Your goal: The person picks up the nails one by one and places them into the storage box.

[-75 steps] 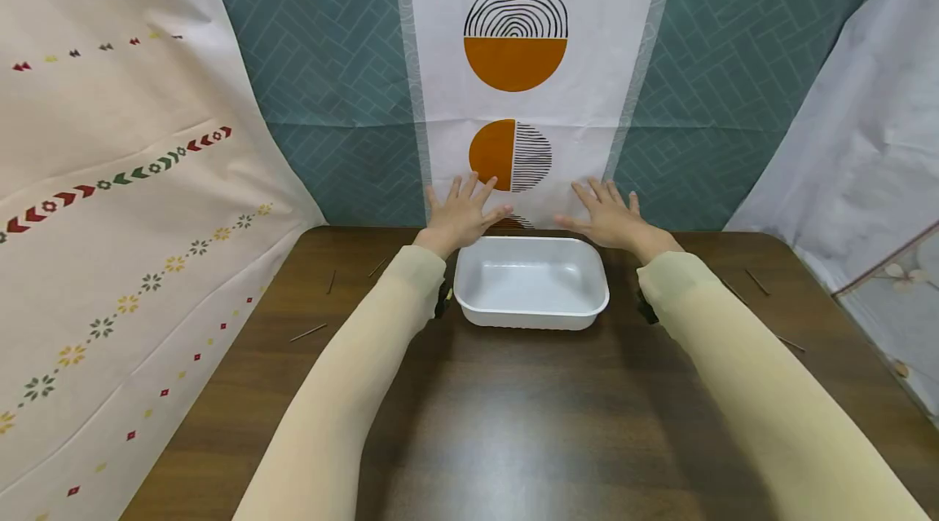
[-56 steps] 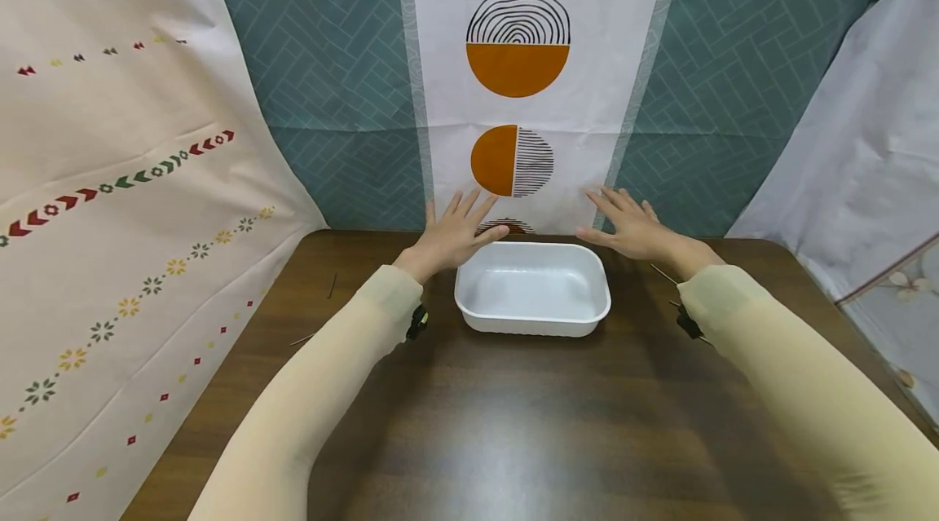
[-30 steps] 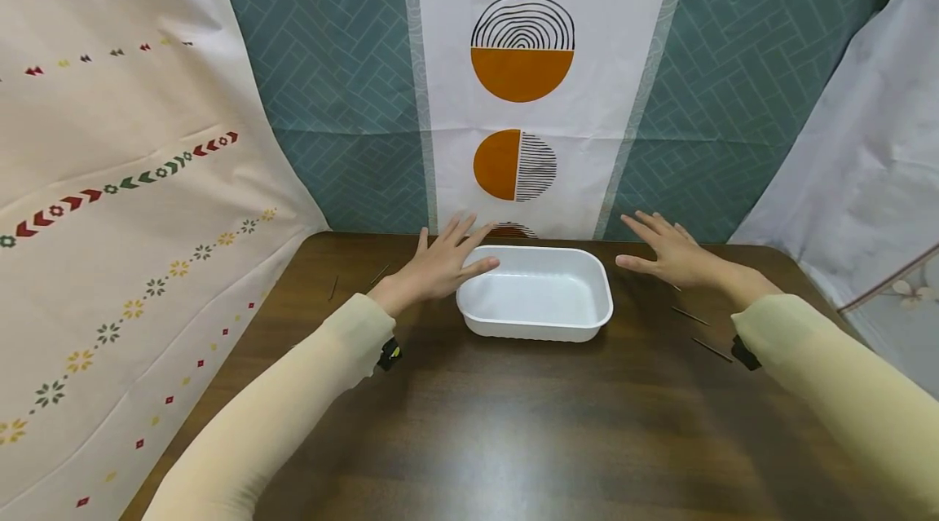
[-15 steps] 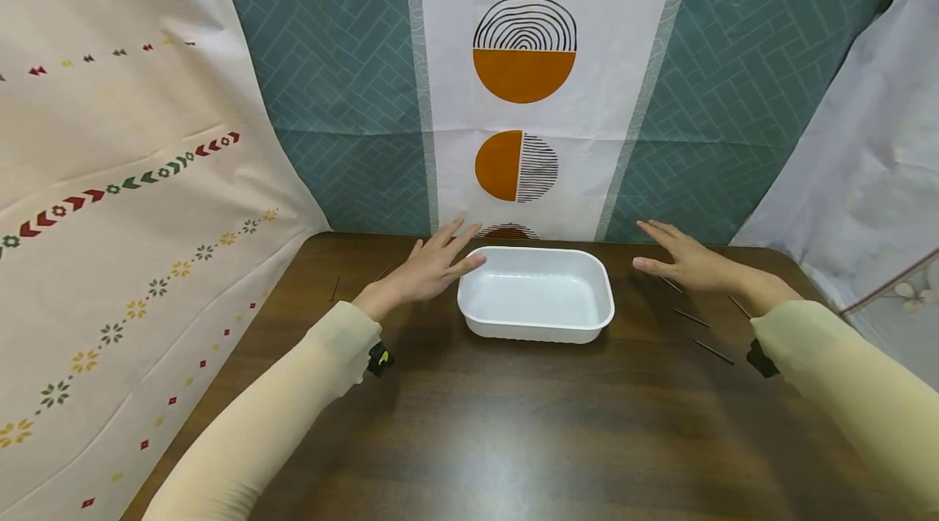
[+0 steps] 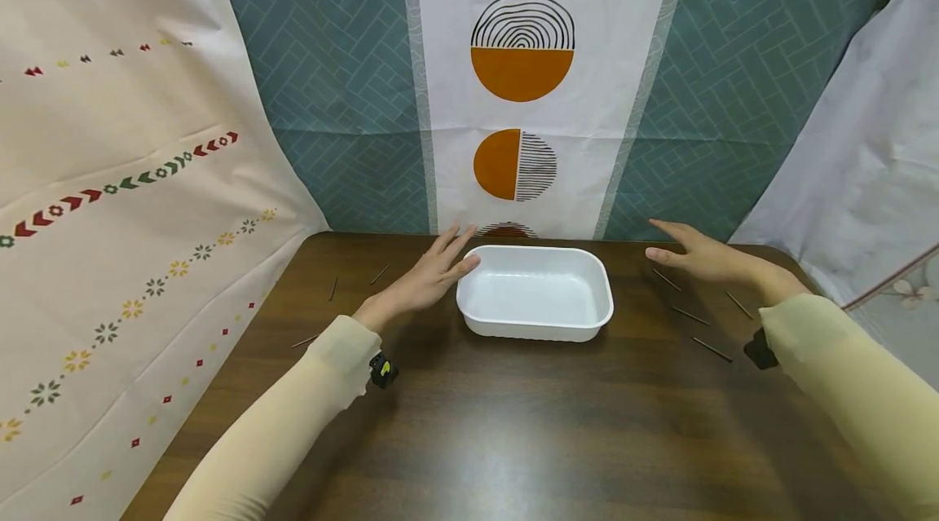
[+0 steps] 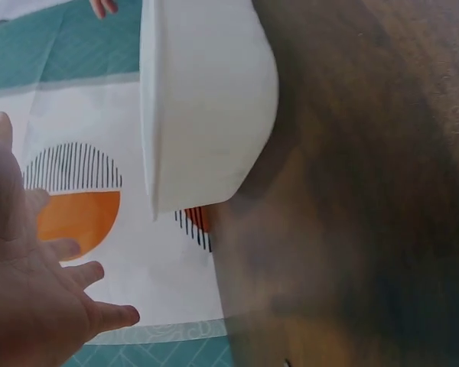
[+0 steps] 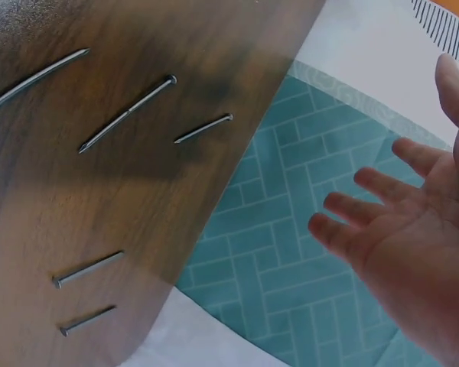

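Note:
A white rectangular tray (image 5: 534,331) stands on the wooden table near its far edge. My left hand (image 5: 421,278) is held at the tray's left end, fingers straight and holding nothing; in the head view its thumb overlaps the rim. The left wrist view has the tray's outer wall (image 6: 206,99) beside the spread hand (image 6: 30,283). Off to the right of the tray, my right hand (image 5: 704,258) is raised with straight fingers. In the right wrist view the palm (image 7: 413,237) bears nothing, and several metal nails, among them a long one (image 7: 128,115), lie on the wood.
More thin nails lie left of the tray, such as one (image 5: 380,274) by the left hand and another (image 5: 304,341) close to the sleeve. A patterned cloth (image 5: 352,178) hangs behind the table (image 5: 499,423), with pale cloths at both sides.
Both hands have drawn apart from near the tray's back corners: the left went left and nearer me, the right farther right. Nails on the right came into fuller view. The tray stayed put.

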`<state>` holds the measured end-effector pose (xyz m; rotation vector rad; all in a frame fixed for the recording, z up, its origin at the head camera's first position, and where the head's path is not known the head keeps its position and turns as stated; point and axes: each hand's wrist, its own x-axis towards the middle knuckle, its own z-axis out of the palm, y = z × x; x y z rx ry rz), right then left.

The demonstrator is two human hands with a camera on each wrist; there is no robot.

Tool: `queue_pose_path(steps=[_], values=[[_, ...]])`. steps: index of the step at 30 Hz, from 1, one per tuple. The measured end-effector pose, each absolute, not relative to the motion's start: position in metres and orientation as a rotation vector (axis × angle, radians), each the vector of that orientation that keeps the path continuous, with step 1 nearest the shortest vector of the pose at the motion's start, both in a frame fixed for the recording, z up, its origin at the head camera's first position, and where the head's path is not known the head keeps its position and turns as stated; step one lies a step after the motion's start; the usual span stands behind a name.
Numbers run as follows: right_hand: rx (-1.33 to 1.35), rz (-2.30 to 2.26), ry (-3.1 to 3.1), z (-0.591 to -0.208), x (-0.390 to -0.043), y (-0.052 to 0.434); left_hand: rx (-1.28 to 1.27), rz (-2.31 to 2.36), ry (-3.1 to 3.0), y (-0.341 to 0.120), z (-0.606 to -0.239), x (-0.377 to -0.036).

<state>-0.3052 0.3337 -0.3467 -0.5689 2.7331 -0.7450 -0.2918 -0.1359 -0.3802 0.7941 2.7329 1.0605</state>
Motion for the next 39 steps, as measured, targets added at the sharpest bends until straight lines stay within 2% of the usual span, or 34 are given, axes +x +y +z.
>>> queue_pose_path(steps=[20, 39], values=[[-0.515, -0.79, 2.689, -0.35, -0.31, 0.353, 0.629, 1.193, 2.67, -0.131, -0.413, -0.282], [-0.437, -0.838, 2.69, -0.36, -0.319, 0.365, 0.622, 1.369, 2.597, -0.123, -0.435, -0.278]])
